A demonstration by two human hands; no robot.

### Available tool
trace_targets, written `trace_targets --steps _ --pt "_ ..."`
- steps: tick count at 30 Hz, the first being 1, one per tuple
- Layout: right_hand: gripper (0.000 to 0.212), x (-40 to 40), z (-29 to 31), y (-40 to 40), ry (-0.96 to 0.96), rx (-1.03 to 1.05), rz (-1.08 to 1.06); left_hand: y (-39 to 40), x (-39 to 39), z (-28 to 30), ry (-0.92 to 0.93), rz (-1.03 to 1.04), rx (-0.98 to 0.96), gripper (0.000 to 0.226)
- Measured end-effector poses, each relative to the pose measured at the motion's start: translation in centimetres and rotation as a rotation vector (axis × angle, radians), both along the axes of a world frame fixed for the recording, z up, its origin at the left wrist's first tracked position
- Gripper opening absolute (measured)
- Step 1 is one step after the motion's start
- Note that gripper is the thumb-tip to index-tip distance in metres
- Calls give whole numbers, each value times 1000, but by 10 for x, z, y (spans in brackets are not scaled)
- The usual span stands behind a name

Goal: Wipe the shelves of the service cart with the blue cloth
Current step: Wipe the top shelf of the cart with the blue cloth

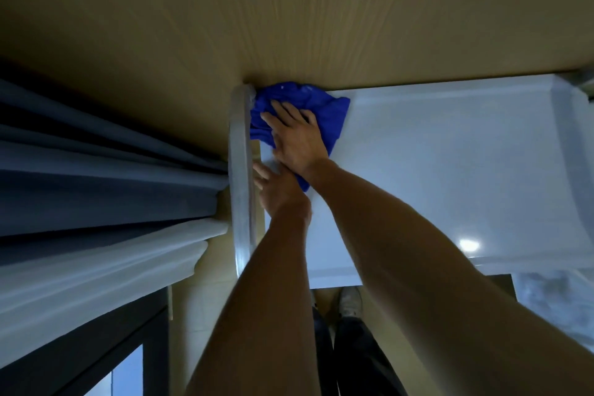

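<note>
The blue cloth [324, 112] lies bunched in the far left corner of the cart's pale top shelf [450, 170]. My right hand [297, 138] presses flat on the cloth with straight fingers. My left hand [276, 190] rests on the shelf just in front of it, by the left edge, fingers fairly straight, touching the near tip of the cloth. Part of the cloth is hidden under my right hand.
A metal handle rail [241, 177] runs along the shelf's left side. A wood-grain wall [289, 10] stands right behind the cart. Grey and white curtains [96, 186] hang at the left. My shoes [350, 302] show below the shelf's near edge.
</note>
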State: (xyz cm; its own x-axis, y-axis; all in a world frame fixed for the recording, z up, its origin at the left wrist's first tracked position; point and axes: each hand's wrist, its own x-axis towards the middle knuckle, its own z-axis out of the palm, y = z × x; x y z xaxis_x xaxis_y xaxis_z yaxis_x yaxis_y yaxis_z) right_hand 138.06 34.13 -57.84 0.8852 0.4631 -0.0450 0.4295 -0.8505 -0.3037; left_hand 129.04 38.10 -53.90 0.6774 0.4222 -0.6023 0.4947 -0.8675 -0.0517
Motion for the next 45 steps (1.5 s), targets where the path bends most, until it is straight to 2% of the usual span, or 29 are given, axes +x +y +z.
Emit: trace_targets --steps 1,2,4,6,7,8,9,10,12,13,17,22,25,29,33,36,38,41,43,45 --pt "53 -2 1 -7 0 -9 11 0 2 -1 37 10 0 119" --pt "54 -3 4 -16 -4 -17 12 0 5 2 60 13 -15 116" --pt "56 -6 12 -35 7 -59 -24 0 10 16 -21 -134 -64 85" --pt "61 -10 19 -44 97 -145 -95 8 16 38 -411 -441 -45 57" --pt "64 -11 23 -42 153 -167 -134 15 19 52 -611 -542 13 50" --pt "67 -12 28 -36 192 -165 -163 26 22 66 -740 -551 90 49" --pt "69 -13 32 -29 216 -149 -179 37 25 77 -745 -455 140 52" --pt "71 -13 36 -19 237 -127 -181 48 27 87 -667 -294 153 55" --pt "74 -13 40 0 276 -93 -179 64 28 91 -488 6 71 56" --pt "75 -13 39 8 292 -96 -182 68 26 88 -456 66 20 56" --pt "70 -14 35 17 256 -150 -153 70 27 85 -542 85 -33 47" --pt "60 -29 42 7 233 -192 16 68 28 86 -526 102 -61 42" --pt "56 -54 49 7 266 -189 111 68 27 87 -531 91 -48 42" --pt "61 -105 49 1 240 -130 147 67 26 82 -559 73 -30 40" --pt "51 -185 40 -1 221 -25 50 68 25 78 -582 32 17 46" --pt "39 -247 41 -12 223 5 -17 66 20 78 -603 18 31 46" --pt "40 -284 41 -23 206 -6 -84 63 15 82 -599 -5 67 48" --pt "46 -295 39 -37 136 -53 -63 53 4 84 -556 -194 238 54" --pt "53 -286 37 -46 106 -78 -3 46 2 81 -505 -398 372 72" --pt "56 -278 34 -53 98 -75 5 32 -2 73 -382 -540 358 83"
